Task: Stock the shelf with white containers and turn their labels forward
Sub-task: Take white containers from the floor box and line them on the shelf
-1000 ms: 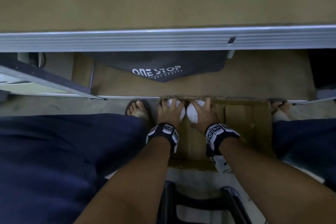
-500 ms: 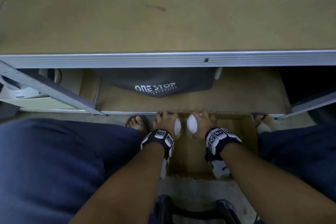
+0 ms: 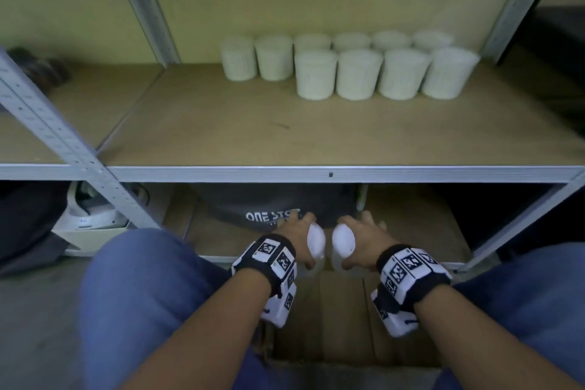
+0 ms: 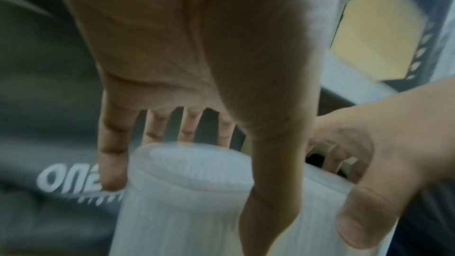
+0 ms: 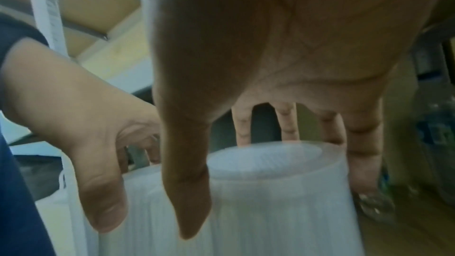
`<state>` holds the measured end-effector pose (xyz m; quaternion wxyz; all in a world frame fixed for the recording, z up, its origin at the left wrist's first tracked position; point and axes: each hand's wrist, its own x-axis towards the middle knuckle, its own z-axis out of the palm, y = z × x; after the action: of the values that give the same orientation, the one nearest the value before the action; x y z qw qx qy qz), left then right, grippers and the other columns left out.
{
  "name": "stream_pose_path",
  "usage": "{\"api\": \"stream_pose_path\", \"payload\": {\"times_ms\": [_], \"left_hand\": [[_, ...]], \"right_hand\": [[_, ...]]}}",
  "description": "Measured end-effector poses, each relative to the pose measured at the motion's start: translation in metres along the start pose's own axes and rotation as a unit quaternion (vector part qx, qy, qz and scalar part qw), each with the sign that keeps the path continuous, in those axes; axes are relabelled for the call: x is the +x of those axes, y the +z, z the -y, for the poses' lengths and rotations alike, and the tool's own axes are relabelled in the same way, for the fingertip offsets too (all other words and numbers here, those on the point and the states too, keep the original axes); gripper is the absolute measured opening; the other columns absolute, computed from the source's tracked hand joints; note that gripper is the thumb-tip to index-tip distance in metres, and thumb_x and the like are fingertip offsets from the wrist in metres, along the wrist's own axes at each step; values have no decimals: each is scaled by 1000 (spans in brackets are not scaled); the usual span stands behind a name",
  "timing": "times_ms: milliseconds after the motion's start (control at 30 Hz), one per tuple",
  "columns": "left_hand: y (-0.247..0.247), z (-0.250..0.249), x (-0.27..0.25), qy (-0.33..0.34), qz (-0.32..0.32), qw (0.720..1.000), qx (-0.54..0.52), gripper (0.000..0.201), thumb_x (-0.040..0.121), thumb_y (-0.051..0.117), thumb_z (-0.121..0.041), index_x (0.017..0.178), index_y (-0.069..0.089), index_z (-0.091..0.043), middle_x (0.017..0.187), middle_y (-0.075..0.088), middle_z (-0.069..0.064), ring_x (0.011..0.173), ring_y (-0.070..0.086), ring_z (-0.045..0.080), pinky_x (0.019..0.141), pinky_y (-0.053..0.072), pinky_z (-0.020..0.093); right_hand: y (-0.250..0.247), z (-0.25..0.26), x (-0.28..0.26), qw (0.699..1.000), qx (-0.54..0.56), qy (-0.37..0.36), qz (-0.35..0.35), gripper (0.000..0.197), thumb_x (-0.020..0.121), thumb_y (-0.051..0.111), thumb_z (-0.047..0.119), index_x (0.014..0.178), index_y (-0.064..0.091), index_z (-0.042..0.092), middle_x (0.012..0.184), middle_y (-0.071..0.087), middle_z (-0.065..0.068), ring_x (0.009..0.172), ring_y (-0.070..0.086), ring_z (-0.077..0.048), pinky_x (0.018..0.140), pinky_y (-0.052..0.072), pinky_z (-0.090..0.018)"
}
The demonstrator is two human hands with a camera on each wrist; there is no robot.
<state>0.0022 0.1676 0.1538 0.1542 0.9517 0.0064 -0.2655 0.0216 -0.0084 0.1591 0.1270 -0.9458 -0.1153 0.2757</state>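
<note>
Each hand holds one white ribbed container from above, side by side over the cardboard box (image 3: 342, 320). My left hand (image 3: 299, 239) grips the left container (image 3: 316, 239), whose lid shows in the left wrist view (image 4: 192, 178). My right hand (image 3: 361, 241) grips the right container (image 3: 343, 242), also in the right wrist view (image 5: 278, 182). Both sit below the front rail of the shelf (image 3: 285, 173). Several white containers (image 3: 348, 66) stand in two rows at the back right of the shelf board. Their labels are too blurred to read.
A grey upright post (image 3: 63, 149) slants across the left. A dark bag printed "ONE STOP" (image 3: 272, 209) lies on the lower shelf behind my hands. My knees in blue trousers (image 3: 142, 294) flank the box. Bare shelf board (image 3: 221, 123) lies in front of the rows.
Both hands have lifted the two containers up out of the box. My head has tilted up, bringing the shelf and its rows of containers into view.
</note>
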Motion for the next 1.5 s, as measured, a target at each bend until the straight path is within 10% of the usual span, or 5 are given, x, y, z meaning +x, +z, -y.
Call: {"api": "stream_pose_path", "payload": {"times_ms": [800, 1300, 1500], "left_hand": [[-175, -51, -80, 106, -270, 953, -85, 73, 58, 79, -43, 125, 52, -33, 131, 51, -8, 119, 47, 15, 88, 42, 27], [-162, -35, -42, 78, -327, 936, -101, 66, 69, 73, -44, 128, 47, -30, 134, 41, -9, 124, 36, 18, 105, 36, 35], [-160, -31, -50, 123, -342, 929, -71, 47, 77, 69, -33, 121, 55, -25, 125, 48, -8, 119, 40, 14, 103, 36, 28]], "right_hand": [[-176, 30, -73, 946, 108, -117, -283, 76, 58, 79, 44, 128, 53, 33, 132, 49, 9, 122, 45, -21, 100, 43, -39], [-172, 43, -31, 955, 72, -93, -274, 69, 76, 71, 41, 138, 43, 30, 148, 29, 2, 134, 27, -26, 110, 29, -36], [-177, 40, -41, 952, 50, -116, -278, 41, 80, 62, 17, 121, 57, 18, 128, 48, 0, 125, 35, -18, 103, 33, -26]]}}
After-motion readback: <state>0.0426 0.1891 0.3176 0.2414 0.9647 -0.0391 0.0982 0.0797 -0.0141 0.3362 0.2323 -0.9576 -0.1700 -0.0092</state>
